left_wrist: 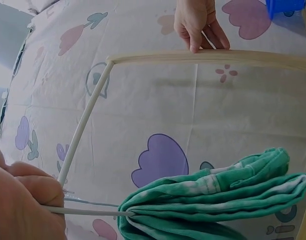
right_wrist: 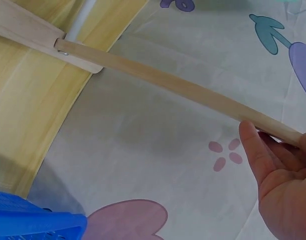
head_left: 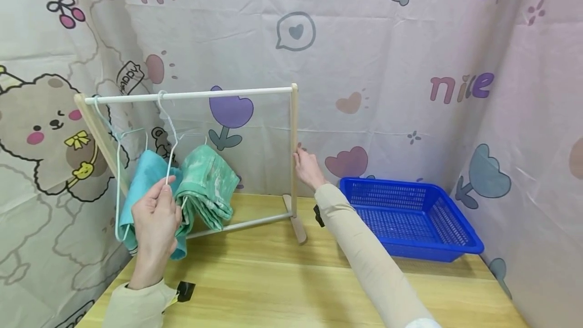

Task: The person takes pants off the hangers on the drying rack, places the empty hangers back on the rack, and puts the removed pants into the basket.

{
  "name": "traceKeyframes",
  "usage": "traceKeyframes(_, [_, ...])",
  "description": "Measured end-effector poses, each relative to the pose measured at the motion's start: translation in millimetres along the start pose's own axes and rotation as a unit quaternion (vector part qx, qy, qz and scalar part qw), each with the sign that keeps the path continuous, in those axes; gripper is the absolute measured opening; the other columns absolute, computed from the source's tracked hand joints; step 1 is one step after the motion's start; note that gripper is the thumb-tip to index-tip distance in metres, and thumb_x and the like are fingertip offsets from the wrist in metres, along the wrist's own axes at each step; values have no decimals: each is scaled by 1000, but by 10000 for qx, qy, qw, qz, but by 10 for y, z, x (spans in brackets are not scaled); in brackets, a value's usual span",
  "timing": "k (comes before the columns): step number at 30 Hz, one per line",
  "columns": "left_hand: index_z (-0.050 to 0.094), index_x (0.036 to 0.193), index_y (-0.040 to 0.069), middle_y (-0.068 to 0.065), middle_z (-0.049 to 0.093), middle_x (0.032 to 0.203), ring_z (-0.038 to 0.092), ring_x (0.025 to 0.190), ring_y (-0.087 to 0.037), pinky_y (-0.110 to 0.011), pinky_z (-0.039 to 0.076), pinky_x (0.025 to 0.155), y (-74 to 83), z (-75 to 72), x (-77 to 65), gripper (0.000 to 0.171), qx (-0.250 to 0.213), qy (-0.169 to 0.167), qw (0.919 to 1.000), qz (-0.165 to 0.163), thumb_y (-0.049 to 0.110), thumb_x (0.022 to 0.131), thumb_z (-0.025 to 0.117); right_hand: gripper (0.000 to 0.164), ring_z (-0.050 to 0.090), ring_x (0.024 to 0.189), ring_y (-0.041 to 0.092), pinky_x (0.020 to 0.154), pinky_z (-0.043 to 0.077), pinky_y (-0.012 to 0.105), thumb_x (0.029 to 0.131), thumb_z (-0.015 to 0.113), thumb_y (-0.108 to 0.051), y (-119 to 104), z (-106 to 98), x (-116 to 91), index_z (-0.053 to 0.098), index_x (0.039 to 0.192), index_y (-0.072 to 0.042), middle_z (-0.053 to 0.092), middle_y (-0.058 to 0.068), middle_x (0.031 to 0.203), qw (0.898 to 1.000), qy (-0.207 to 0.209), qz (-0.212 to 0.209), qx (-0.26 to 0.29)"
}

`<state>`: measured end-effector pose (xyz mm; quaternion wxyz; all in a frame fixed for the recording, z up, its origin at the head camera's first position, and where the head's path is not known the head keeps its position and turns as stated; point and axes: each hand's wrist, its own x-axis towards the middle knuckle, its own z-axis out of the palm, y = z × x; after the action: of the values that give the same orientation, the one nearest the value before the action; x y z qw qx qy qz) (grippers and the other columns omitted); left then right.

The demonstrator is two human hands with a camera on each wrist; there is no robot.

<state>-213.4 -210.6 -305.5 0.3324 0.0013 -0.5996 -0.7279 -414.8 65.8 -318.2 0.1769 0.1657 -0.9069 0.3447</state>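
Patterned cloth backdrop [head_left: 346, 65]: hangs behind and along both sides.

Wood-grain table [head_left: 255, 277]: stretches underneath, meets the cloth at the back, widens toward the viewer between slanting side edges.

Garment rack [head_left: 255, 91]: stands upright on the left half of the table. Runs lengthwise left to right along its white top rail, left end nearer the viewer. Meets the right hand [head_left: 309, 168] partway up the wooden right upright [head_left: 294, 125].

Blue plastic basket [head_left: 437, 253]: sits right of the rack, mouth up, long axis roughly left to right. Reaches close to the right table edge. Leaves a gap before the right upright, crossed in view by the right sleeve [head_left: 360, 247].

Green-and-white garment [head_left: 207, 178]: hangs folded on the white hanger [left_wrist: 93, 212], just right of the left hand [head_left: 155, 214].

Bright blue garment [head_left: 148, 166]: hangs farther left, partly behind the left hand.

White hanger: hooks over the top rail, hook up. Points front to back, crosswise to the rail. Leaves a long span of rail between hook and right upright.

Pale blue hanger [head_left: 118, 186]: hooks near the rail's left end.

Left hand: pinches the white hanger's near side between thumb and fingers.

Right hand: grips the right upright with curled fingers.
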Motion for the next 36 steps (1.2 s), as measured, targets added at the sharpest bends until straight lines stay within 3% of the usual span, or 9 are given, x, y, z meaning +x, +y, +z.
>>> traceKeyframes(12, [57,131,2,4,27,46,17,29,-13,-33,8,32,92,23,25,36,-347,-115,9988,321,23,104,46,30,44,62,18,57,41,28,107,38,-18,52,1,-39,63,106,-1,44,3,68,9999,-69,-66,125])
traceKeyframes(23, [57,133,3,3,27,45,17,29,-14,-33,9,31,105,36,20,38,-351,-209,9983,427,24,104,47,28,51,64,18,56,42,27,105,43,-17,124,63,-97,66,107,-1,55,6,72,9997,23,-255,65])
traceKeyframes(29, [56,134,3,2,27,44,16,28,-13,-35,7,31,124,52,-30,37,-413,-377,9971,521,22,104,47,27,46,59,16,51,37,25,106,43,-18,132,101,-116,65,102,-3,51,5,69,9995,88,-262,143])
traceKeyframes(36, [56,131,-1,3,26,44,17,29,-11,-33,8,32,111,87,-105,35,-548,-490,9965,409,19,104,46,26,53,59,14,50,41,25,102,49,-15,122,134,-166,71,110,-3,64,7,73,9978,620,-145,160])
